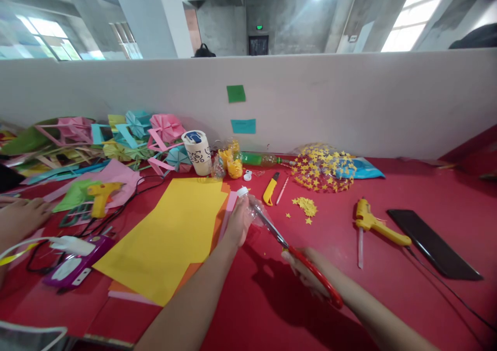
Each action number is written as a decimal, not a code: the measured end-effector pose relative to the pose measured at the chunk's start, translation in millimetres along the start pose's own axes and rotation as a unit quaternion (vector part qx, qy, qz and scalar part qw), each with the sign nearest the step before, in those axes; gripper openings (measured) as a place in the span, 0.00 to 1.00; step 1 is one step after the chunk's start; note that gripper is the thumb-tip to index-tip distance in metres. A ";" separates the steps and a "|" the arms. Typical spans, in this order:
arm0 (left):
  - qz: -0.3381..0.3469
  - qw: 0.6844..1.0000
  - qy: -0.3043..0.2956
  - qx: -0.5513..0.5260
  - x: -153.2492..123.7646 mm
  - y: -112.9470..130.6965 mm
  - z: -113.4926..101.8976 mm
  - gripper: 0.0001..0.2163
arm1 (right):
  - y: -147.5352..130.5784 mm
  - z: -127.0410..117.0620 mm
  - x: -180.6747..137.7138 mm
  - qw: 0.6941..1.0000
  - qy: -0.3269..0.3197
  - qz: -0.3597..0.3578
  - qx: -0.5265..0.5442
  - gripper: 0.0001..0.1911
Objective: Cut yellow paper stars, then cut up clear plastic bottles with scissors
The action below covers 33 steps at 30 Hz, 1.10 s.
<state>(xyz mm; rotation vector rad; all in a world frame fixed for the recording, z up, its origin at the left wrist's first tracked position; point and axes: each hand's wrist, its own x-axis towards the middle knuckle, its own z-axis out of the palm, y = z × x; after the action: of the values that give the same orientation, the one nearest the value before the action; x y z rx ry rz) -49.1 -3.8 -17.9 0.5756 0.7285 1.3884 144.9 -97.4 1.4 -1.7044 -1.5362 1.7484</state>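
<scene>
Near the middle of the red table, my left hand (239, 220) is closed around a clear plastic bottle piece (256, 209) with a white cap (243, 191) at its upper end. My right hand (308, 273) grips the red handles of a pair of scissors (316, 273), whose metal blades slant up and left onto the clear plastic. Just beyond lie a yellow utility knife (271, 189) and a thin striped stick (282, 191). Small yellow paper stars (306, 206) form a loose pile to the right of the bottle piece.
Yellow paper sheets (166, 232) lie left. Farther left are a purple power strip (79, 260), a glue gun (103, 195) and another person's hand (27, 216). Right are a second glue gun (378, 224) and a black tablet-like slab (433, 243). A star-covered clear dome (322, 167) sits by the white partition (349, 102).
</scene>
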 end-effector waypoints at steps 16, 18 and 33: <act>0.003 0.998 -0.026 0.052 -6.2 -2.9 2.3 0.16 | -1.8 1.1 -0.5 1.000 -0.005 -0.006 0.016 0.32; -0.003 0.998 -0.026 0.051 -6.2 -2.6 2.3 0.16 | -1.1 1.6 0.3 1.000 0.001 -0.001 0.015 0.32; 0.007 0.996 -0.032 0.083 -4.9 -9.0 0.0 0.20 | -0.3 -1.5 -0.3 0.999 -0.007 -0.040 0.029 0.32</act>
<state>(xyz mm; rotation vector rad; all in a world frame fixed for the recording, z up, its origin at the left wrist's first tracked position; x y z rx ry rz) -43.3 -9.7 -24.0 0.7534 0.7948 1.3234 146.1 -96.8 2.2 -1.5842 -1.5219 1.7511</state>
